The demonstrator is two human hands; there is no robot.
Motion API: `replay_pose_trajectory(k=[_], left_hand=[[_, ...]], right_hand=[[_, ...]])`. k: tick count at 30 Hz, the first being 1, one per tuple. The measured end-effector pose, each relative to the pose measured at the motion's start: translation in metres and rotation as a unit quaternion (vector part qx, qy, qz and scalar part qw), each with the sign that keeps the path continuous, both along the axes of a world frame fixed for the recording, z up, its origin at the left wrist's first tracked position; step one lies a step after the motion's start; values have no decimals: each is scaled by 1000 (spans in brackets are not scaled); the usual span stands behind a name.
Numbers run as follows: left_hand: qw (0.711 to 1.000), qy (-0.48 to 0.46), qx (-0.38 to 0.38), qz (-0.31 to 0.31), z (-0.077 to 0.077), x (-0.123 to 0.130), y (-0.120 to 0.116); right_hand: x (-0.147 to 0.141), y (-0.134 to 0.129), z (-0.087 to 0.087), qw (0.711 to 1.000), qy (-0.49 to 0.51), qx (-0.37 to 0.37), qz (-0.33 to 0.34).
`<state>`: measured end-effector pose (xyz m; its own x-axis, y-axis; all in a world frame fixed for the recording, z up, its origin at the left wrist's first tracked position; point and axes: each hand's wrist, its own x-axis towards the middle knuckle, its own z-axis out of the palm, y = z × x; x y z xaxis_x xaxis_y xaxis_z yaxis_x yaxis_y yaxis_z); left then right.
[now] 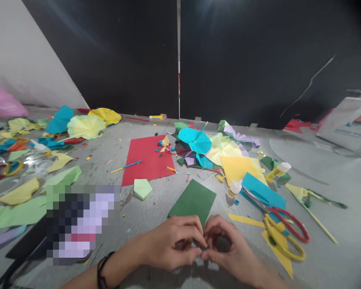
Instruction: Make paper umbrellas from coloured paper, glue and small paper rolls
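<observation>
My left hand (176, 243) and my right hand (228, 245) meet at the fingertips near the front of the table. Both are closed in a pinch, and whatever lies between the fingers is too small or hidden to make out. Just beyond them lies a dark green paper sheet (194, 200), its near edge covered by my fingers. A pale green folded paper pentagon (142, 188) rests to the left of that sheet. Right of my right hand are a yellow paper strip (245, 219), scissors with yellow handles (284, 241) and scissors with red handles (291, 224).
A red paper sheet (138, 148) lies behind, with scraps and a thin blue-yellow stick. Beyond are pleated paper pieces, including a blue one (195, 140). A small glue bottle (234, 189), a glue stick (278, 172) and blue paper (263, 190) stand right. A blurred-out object (81, 224) lies left.
</observation>
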<state>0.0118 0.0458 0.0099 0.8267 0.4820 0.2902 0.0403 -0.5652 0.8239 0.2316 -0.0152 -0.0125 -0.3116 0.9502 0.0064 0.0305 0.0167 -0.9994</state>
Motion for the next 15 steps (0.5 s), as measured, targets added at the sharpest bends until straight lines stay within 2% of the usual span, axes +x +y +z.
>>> replay_pose_trajectory(k=[7,15], left_hand=[[999,28,-4,-18,-7,0,2],[997,42,49,-33,-10,3,0]], right_hand=[[1,1,-6,999,-23,28,-1],[1,-1,-5,997,-64,36,1]])
